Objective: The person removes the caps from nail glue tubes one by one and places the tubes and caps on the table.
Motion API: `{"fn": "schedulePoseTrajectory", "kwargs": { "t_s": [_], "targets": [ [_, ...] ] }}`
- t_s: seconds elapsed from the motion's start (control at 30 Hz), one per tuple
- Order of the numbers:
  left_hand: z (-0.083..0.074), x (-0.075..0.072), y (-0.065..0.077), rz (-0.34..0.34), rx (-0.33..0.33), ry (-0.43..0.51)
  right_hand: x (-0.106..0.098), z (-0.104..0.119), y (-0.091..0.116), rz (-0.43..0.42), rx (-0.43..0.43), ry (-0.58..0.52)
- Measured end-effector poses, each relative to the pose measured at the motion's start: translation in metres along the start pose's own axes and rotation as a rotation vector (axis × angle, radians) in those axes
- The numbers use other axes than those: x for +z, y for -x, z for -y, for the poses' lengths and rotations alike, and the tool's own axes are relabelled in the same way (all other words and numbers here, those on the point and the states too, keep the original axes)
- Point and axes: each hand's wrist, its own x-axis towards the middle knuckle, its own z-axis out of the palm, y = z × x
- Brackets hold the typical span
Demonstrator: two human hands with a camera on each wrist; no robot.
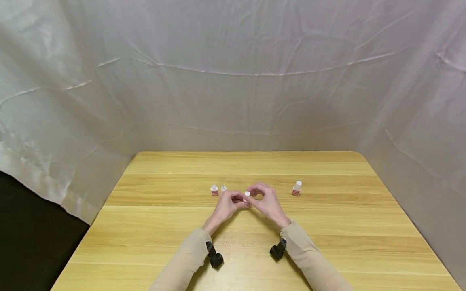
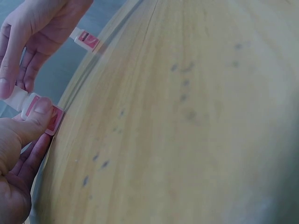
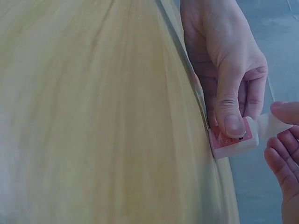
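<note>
Pinching the small red-labelled bottle by its body with the fingers of the left hand, by its white cap with those of the right hand. Held roughly upright, cap on top, between both hands, equally near, about midway between the bench's side edges.

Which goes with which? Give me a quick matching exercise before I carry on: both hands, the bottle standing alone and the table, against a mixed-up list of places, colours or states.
Column one
1. Left hand
2. Right hand
3. Lone bottle
4. Table

Column two
A. Pinches the cap of the held bottle
B. Yellowish wood
C. Grips the held bottle's body
D. Stands to the right of both hands

Pairs: 1-C, 2-A, 3-D, 4-B
</note>
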Motion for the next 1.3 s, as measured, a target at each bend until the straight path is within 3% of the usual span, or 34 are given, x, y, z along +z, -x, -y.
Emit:
{"fn": "schedulePoseTrajectory", "kwargs": {
  "t_s": [0.27, 0.53, 0.8, 1.1, 1.3],
  "targets": [
    [-0.0002, -0.0004, -0.0006, 0.009, -0.005, 0.028, 0.0026, 0.0014, 0.0012, 0.029, -0.02, -0.031],
    [0.0003, -0.0001, 0.0003, 0.002, -0.004, 0.035, 0.0014, -0.0011, 0.0005, 0.007, 0.016, -0.013],
    [0.0009, 0.0003, -0.0002, 0.002, -0.009, 0.023, 0.0025, -0.0007, 0.0002, 0.005, -0.021, -0.001],
    [0.0001, -0.0001, -0.0008, 0.007, -0.025, 0.025, -0.0001, -0.0002, 0.0006, 0.037, -0.019, -0.062],
    [0.0006, -0.0001, 0.0001, -0.003, -0.001, 0.018, -0.0009, 0.0003, 0.0003, 0.029, 0.011, 0.0]
  ]
}}
